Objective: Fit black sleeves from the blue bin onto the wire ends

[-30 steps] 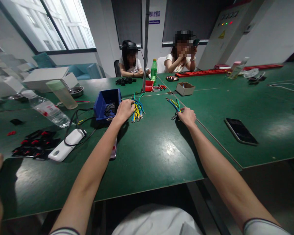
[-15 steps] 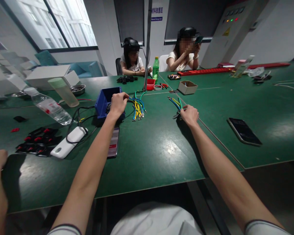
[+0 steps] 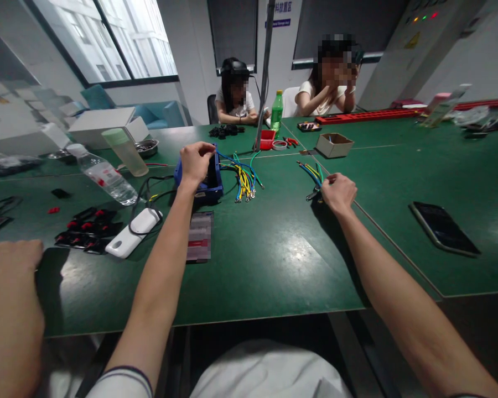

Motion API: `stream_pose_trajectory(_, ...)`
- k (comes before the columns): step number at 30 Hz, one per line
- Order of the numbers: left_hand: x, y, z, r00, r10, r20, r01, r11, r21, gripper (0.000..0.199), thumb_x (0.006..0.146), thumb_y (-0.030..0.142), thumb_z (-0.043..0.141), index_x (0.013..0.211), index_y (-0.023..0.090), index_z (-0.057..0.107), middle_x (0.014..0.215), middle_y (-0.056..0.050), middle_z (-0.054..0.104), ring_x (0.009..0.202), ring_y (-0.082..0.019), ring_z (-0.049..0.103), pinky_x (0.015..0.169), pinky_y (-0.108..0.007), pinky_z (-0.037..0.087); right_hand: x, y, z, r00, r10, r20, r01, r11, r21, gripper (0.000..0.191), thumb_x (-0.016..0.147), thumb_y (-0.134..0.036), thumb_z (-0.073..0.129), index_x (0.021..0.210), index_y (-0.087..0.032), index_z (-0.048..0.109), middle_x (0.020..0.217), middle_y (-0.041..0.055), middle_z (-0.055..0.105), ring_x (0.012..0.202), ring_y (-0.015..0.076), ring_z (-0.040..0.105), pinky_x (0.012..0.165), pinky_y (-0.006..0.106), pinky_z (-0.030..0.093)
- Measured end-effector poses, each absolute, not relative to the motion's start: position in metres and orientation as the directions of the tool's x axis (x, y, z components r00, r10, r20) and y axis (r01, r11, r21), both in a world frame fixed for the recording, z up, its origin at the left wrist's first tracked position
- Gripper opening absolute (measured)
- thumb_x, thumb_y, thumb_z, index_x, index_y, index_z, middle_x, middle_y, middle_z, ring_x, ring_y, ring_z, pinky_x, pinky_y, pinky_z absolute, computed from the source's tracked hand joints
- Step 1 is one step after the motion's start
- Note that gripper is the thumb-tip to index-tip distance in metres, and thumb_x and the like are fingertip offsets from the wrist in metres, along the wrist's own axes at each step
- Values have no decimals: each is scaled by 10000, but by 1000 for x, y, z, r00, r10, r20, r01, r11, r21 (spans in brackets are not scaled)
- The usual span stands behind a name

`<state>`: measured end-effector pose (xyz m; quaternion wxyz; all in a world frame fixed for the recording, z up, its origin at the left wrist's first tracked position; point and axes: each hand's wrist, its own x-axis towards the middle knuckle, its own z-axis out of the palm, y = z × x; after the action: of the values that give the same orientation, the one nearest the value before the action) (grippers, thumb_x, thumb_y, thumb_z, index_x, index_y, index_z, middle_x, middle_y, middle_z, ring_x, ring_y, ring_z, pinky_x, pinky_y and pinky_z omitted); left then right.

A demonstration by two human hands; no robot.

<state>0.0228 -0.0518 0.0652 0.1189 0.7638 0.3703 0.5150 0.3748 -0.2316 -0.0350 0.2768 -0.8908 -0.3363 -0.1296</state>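
The left hand (image 3: 194,166) is pinching a thin blue wire (image 3: 228,158) between closed fingertips; it is trailing rightward toward a yellow, blue and green wire pile (image 3: 244,181). The right hand (image 3: 339,192) is curling beside a smaller multicoloured wire bundle (image 3: 310,172), grip unclear to me.

Green table (image 3: 269,293), glossy, seamed. On it: wire pile (image 3: 245,183) beside blue bin (image 3: 208,194), phone (image 3: 200,237) nearer front edge, second phone (image 3: 444,228) at right, white device (image 3: 133,235) by black-red packs (image 3: 87,229); farther back, carton (image 3: 334,147), red tray (image 3: 267,140), green bottle (image 3: 276,113).
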Motion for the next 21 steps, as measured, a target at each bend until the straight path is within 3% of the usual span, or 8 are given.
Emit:
stream_pose_trajectory(9, 9, -51, 81, 147, 712, 686, 337, -689, 642, 194, 762, 281, 668, 883, 133, 699, 846, -57, 723, 768, -142, 676, 770, -260, 550, 369, -232, -32, 715, 517, 471, 695, -605, -390, 302, 834, -291, 469, 986, -149, 688, 961, 143, 693, 877, 278, 631, 769, 368, 449)
stream_pose_trajectory(21, -2, -75, 108, 291, 703, 648, 278, -711, 646, 150, 764, 203, 636, 888, 124, 667, 852, -46, 682, 802, -139, 653, 775, -273, 545, 323, -235, -21, 538, 628, 562, 842, -439, -315, 270, 856, -292, 459, 1003, -159, 643, 976, 131, 684, 893, 272, 621, 782, 350, 428)
